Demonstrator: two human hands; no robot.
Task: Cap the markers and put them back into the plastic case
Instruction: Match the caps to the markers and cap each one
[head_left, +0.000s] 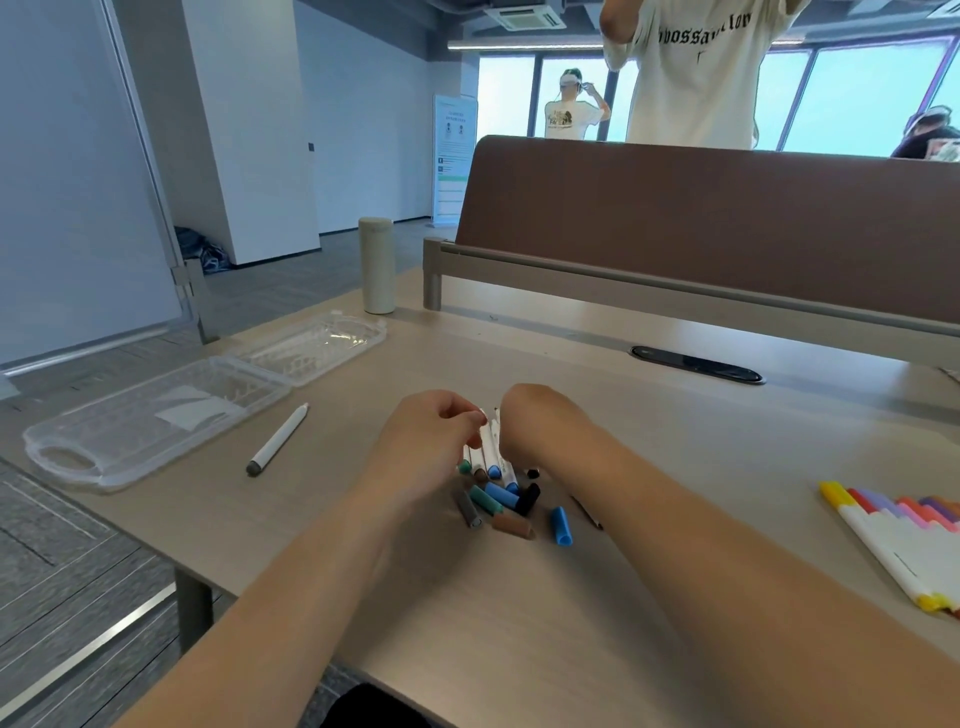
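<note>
My left hand (431, 447) pinches the bunched markers (488, 449), long axes pointing away from me; right hand (524, 421) fingers are hidden, can't tell. Loose caps (511, 501) lie just this side of the fingers, the open plastic case (156, 415) well left.

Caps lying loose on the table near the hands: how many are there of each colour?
Blue caps: 2
Teal cap: 1
Grey cap: 1
Brown cap: 1
Black cap: 1
Total: 6
A small black bit by the right hand is too hidden to count.
</note>
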